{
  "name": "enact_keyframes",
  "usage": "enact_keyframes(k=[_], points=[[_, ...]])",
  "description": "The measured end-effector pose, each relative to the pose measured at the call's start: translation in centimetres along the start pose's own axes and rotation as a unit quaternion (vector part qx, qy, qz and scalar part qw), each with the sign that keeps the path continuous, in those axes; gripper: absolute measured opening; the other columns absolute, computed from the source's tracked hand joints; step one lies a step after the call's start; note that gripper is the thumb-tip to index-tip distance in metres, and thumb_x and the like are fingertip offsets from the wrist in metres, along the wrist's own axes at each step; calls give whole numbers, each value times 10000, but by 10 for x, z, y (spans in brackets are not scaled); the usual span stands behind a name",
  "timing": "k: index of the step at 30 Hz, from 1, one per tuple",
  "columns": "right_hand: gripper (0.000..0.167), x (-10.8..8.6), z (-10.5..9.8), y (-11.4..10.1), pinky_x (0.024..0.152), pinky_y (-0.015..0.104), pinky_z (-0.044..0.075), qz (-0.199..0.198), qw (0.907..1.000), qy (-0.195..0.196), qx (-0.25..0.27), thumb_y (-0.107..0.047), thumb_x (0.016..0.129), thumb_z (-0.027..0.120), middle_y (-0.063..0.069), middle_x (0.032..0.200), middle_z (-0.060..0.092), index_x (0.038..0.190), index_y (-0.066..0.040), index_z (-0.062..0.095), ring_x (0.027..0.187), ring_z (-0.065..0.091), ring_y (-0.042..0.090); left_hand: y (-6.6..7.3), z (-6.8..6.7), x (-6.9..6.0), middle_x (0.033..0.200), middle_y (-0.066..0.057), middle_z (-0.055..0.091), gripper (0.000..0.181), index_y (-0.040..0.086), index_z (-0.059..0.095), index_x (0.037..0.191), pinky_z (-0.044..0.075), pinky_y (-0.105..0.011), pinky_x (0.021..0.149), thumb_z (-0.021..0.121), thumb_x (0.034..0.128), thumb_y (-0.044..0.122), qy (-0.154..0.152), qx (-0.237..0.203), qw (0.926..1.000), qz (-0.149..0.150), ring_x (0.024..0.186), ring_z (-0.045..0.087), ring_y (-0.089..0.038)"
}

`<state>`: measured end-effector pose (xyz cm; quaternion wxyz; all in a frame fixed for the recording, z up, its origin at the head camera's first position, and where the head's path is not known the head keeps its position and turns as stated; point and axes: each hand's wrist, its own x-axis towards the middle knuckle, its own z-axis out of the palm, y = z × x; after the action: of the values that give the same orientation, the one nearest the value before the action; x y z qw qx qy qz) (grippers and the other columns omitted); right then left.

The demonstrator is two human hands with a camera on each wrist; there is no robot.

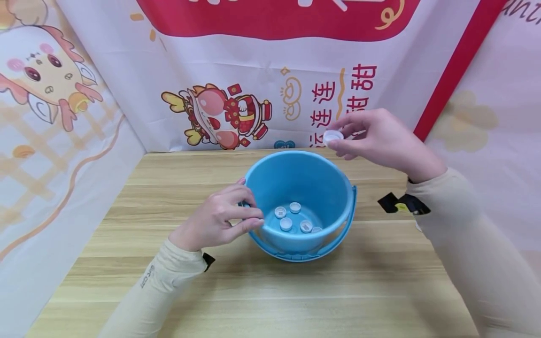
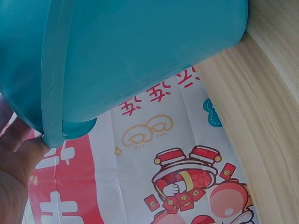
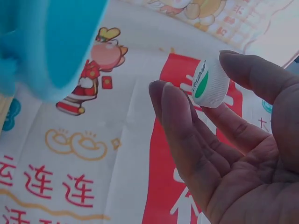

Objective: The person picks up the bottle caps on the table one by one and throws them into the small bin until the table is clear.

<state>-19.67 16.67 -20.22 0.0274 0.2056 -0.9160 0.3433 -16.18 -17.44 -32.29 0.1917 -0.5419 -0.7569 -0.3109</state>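
Note:
A light blue bucket (image 1: 302, 176) stands upright on the wooden table, its handle (image 1: 351, 217) folded down along the near side. Several white bottle caps (image 1: 286, 224) lie on its bottom. My left hand (image 1: 224, 216) grips the bucket's left rim; in the left wrist view the thumb (image 2: 32, 151) presses against the rim's edge. Above and beyond the right side of the rim, my right hand (image 1: 376, 141) pinches one white bottle cap (image 3: 211, 86) with green print on its top. This cap is apart from the bucket.
A printed cloth (image 1: 253, 61) with red and cartoon figures hangs behind the table (image 1: 177, 183). More printed cloth (image 1: 50, 155) stands at the left. A small white object (image 1: 418, 226) shows partly behind the right sleeve.

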Motion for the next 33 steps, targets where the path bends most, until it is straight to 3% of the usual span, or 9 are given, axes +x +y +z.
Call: enact_keyframes(k=[14, 33], points=[[448, 27, 8, -35, 751, 336, 594, -699, 9975, -65, -62, -410, 853, 767, 22, 1017, 695, 1221, -165, 692, 827, 688, 187, -1, 0, 0, 940, 3, 646, 275, 139, 793, 969, 350, -569, 1091, 654, 960, 376, -14, 37, 10000, 8, 916, 580, -127], [455, 34, 11, -50, 731, 333, 596, -804, 9965, -174, -115, -360, 860, 772, 26, 1046, 692, 1254, -155, 676, 834, 677, 185, -1, 2, -1, 936, 2, 652, 287, 124, 782, 946, 360, -560, 1086, 652, 961, 379, 116, -36, 9999, -31, 921, 590, -126]])
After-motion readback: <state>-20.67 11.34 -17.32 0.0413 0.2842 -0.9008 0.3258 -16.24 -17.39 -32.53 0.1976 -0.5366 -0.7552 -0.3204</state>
